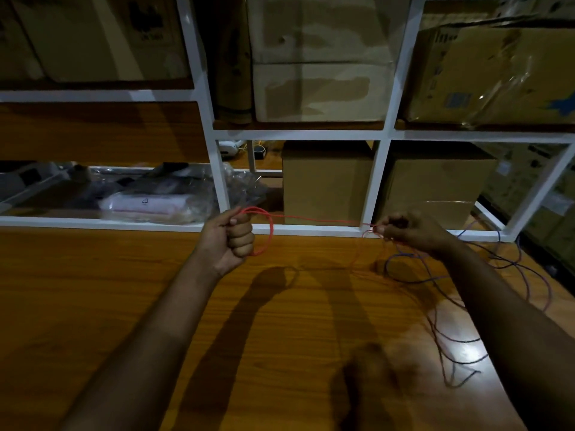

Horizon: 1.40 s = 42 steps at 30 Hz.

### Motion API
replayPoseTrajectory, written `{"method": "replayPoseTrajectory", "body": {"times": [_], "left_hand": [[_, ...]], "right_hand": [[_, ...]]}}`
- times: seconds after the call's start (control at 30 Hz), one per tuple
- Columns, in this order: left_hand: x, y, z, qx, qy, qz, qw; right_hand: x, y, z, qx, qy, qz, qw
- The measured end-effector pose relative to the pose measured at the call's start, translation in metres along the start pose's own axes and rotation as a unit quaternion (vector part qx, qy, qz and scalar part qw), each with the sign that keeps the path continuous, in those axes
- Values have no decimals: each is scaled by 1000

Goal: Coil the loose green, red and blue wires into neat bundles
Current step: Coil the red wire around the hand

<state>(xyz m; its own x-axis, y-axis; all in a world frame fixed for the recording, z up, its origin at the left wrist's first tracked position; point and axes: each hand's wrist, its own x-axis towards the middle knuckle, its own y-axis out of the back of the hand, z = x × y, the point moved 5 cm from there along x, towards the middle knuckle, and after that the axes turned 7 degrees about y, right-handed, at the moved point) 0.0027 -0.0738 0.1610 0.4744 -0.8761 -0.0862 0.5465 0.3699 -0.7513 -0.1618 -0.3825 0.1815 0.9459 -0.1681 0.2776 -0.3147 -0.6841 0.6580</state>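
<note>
My left hand is clenched around a small coil of red wire above the wooden table. A taut stretch of the same red wire runs rightward to my right hand, which pinches it between fingertips. Beneath and right of my right hand, loose blue wire and more red wire lie tangled on the table, trailing toward its right edge. I cannot pick out a green wire in this dim light.
A white shelf frame stands just behind the table's far edge, holding cardboard boxes and plastic-wrapped packages. Hand and arm shadows fall across the table's middle.
</note>
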Motion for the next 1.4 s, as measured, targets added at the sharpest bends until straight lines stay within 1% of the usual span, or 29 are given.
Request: {"method": "replayPoseTrajectory", "body": {"times": [0.07, 0.1, 0.13, 0.17, 0.2, 0.23, 0.27, 0.33, 0.4, 0.43, 0.47, 0.53, 0.57, 0.6, 0.67, 0.73, 0.77, 0.8, 0.83, 0.87, 0.9, 1.0, 1.07, 1.13, 1.23, 1.27, 1.3, 1.33, 1.4], "left_hand": [[3, -7, -7, -4, 0, -4, 1000], [6, -11, -10, -10, 0, -3, 1000], [9, -14, -14, -14, 1, 0, 1000], [12, -16, -17, -17, 5, 2, 1000], [14, -18, -20, -19, 9, 2, 1000], [15, -20, -23, -22, 11, 1, 1000], [16, -23, -24, -25, 12, -2, 1000], [16, -27, -26, -24, 10, 1, 1000], [16, -30, -26, -21, -1, 14, 1000], [15, -29, -23, -24, -9, 24, 999], [14, -28, -19, -30, -19, 31, 999], [11, -23, -7, -49, -37, 41, 997], [8, -19, -2, -55, -43, 45, 996], [6, -16, 1, -55, -46, 51, 996], [3, -12, -2, -45, -40, 54, 997], [5, -14, -12, -53, -25, 36, 998], [7, -15, -16, -62, -21, 30, 997], [9, -16, -18, -68, -19, 28, 997], [9, -16, -18, -70, -19, 29, 997], [8, -14, -15, -70, -22, 31, 997], [7, -12, -12, -71, -25, 33, 997], [1, -1, -7, -72, -30, 48, 996], [0, 3, -9, -75, -32, 58, 995], [2, 2, -11, -84, -39, 58, 994], [7, -4, -14, -87, -41, 47, 994], [8, -6, -15, -89, -41, 44, 994], [10, -7, -16, -88, -44, 44, 994], [11, -8, -16, -85, -48, 46, 994], [12, -11, -15, -84, -56, 49, 994]], "right_hand": [[7, 0, 8, -105, 9, 79, 991], [10, -6, 11, -169, -14, 82, 982], [12, -16, 10, -248, -37, 53, 967], [11, -27, 5, -329, -49, 15, 943], [13, -38, -1, -386, -45, -18, 921], [14, -49, -14, -405, -29, -34, 913], [15, -59, -29, -392, -1, -35, 919], [17, -79, -61, -302, 51, -48, 951], [18, -99, -79, -147, 48, -91, 984], [17, -107, -85, -50, 35, -111, 992], [15, -112, -87, 51, 16, -124, 991], [9, -110, -82, 237, -30, -130, 962], [6, -104, -75, 296, -49, -121, 946], [5, -96, -68, 313, -58, -100, 943], [7, -80, -53, 253, -49, -27, 966], [11, -73, -45, 136, -36, 73, 987], [12, -72, -40, 51, -39, 124, 990], [13, -72, -35, -33, -47, 162, 985], [11, -71, -33, -90, -50, 184, 978], [9, -68, -28, -112, -40, 183, 976], [8, -65, -23, -115, -22, 164, 979], [0, -50, -15, -120, 40, 84, 988], [-4, -43, -8, -137, 61, 71, 986], [-5, -41, -1, -139, 52, 105, 983], [-10, -47, -1, -147, -1, 207, 967], [-11, -52, -9, -173, -7, 224, 959], [-10, -58, -19, -214, -10, 220, 952], [-9, -66, -30, -264, -14, 196, 944], [-7, -82, -55, -374, 0, 118, 920]]}}
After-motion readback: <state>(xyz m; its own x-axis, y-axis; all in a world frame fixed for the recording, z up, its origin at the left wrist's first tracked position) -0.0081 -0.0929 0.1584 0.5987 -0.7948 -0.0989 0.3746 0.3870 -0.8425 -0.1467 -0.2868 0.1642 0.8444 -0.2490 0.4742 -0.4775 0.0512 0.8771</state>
